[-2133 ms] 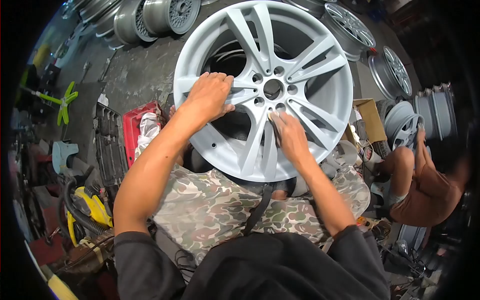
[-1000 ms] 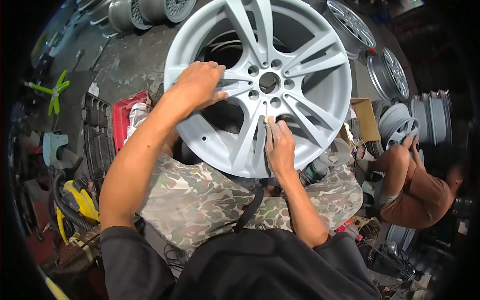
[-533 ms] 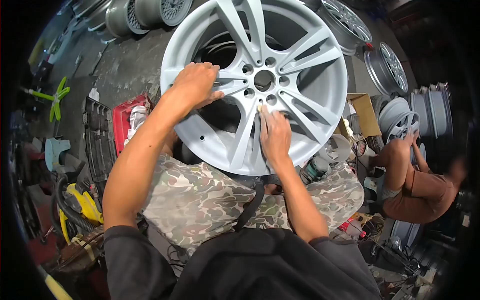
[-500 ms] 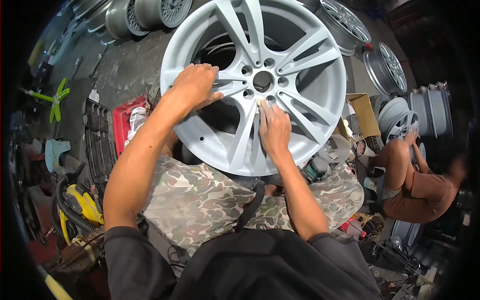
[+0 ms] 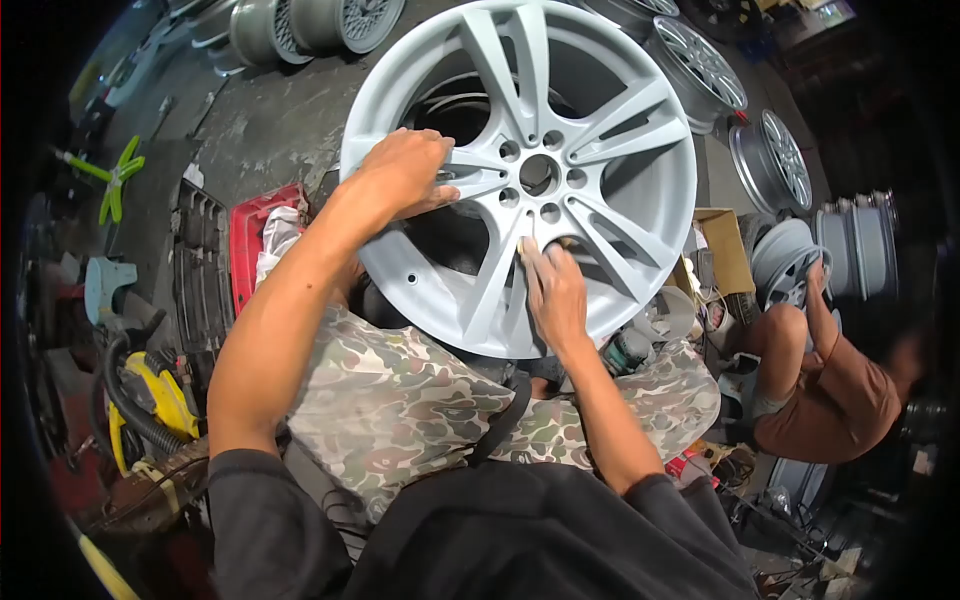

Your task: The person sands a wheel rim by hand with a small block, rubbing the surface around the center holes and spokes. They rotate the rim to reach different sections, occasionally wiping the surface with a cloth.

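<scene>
Stained concrete floor (image 5: 265, 115) occupied the upper left of the frame. At upper centre, the left hand (image 5: 405, 175) gripped a spoke of the alloy wheel (image 5: 535, 60), apparently to brace it; the right hand (image 5: 558, 300) pinched a yellowish pad (image 5: 527, 243) against another spoke.

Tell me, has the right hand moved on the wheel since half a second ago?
Yes. The right hand is farther from the middle hole of the wheel, nearer the person.

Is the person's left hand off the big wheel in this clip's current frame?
No, the left hand rests on the wheel, at its left side.
</scene>
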`<state>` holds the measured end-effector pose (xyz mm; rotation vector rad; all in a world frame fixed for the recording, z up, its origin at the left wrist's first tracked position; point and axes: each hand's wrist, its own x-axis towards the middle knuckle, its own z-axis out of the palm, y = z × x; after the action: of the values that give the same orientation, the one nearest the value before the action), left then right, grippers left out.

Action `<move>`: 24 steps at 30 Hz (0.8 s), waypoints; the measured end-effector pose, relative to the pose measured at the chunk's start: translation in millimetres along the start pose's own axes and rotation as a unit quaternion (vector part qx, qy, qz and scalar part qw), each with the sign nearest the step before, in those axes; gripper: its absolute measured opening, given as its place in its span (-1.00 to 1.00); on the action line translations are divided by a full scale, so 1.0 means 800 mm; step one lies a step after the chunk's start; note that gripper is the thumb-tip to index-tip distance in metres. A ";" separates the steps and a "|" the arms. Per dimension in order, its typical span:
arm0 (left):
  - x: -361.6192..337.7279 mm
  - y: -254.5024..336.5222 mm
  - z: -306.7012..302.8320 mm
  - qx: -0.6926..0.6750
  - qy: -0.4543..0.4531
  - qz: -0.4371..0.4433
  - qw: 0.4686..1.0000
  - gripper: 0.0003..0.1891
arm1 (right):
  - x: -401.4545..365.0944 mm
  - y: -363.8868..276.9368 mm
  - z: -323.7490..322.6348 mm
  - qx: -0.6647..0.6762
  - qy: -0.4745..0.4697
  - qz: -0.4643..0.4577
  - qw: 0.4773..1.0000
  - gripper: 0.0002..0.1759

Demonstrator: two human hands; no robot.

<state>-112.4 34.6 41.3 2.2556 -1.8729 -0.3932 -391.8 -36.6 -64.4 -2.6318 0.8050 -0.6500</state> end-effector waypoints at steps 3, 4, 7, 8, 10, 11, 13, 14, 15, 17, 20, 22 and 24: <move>-0.001 0.001 0.001 0.001 0.005 -0.009 1.000 -0.30 | -0.007 -0.004 -0.016 0.014 0.018 -0.046 0.999 -0.70; 0.001 0.000 0.003 -0.002 0.001 -0.013 1.000 -0.29 | 0.005 0.001 -0.016 0.015 0.033 -0.049 0.998 -0.74; 0.001 -0.002 0.001 0.009 -0.008 -0.003 1.000 -0.28 | 0.054 0.015 -0.012 -0.006 0.094 -0.101 0.990 -0.73; 0.002 -0.003 0.002 0.008 -0.006 -0.004 1.000 -0.28 | 0.065 0.020 -0.011 -0.025 0.077 -0.118 0.990 -0.72; 0.001 -0.004 0.001 -0.001 -0.001 0.000 1.000 -0.28 | 0.063 0.027 -0.004 -0.025 0.058 -0.116 0.991 -0.72; 0.000 -0.006 0.000 -0.001 0.001 -0.006 1.000 -0.28 | 0.061 0.028 0.004 -0.021 0.040 -0.112 0.993 -0.72; -0.002 -0.003 -0.002 0.010 -0.009 -0.007 1.000 -0.29 | 0.022 0.007 0.004 -0.028 0.024 -0.124 0.992 -0.64; -0.001 -0.005 0.002 0.003 0.005 -0.008 1.000 -0.29 | 0.007 -0.004 0.007 -0.028 0.039 -0.127 0.991 -0.62; 0.003 -0.003 0.002 0.001 0.004 -0.005 1.000 -0.29 | -0.001 -0.009 0.009 -0.027 0.056 -0.129 0.990 -0.61; 0.004 0.001 0.001 0.021 -0.011 -0.011 1.000 -0.29 | 0.012 0.002 0.012 -0.046 0.054 -0.121 0.990 -0.65; 0.004 0.000 0.006 0.029 -0.008 -0.004 1.000 -0.30 | 0.055 0.009 0.016 -0.065 0.076 -0.065 0.993 -0.66; 0.007 -0.007 0.002 0.030 0.008 0.004 1.000 -0.31 | 0.024 -0.004 0.023 -0.043 0.072 -0.065 0.994 -0.66; 0.002 -0.006 0.006 0.013 0.019 0.009 1.000 -0.31 | -0.013 -0.031 0.022 0.010 0.060 -0.067 0.996 -0.65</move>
<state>-108.8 33.8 35.4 2.2449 -1.8880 -0.3236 -379.2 -8.1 -72.0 -2.6673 0.6542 -0.8543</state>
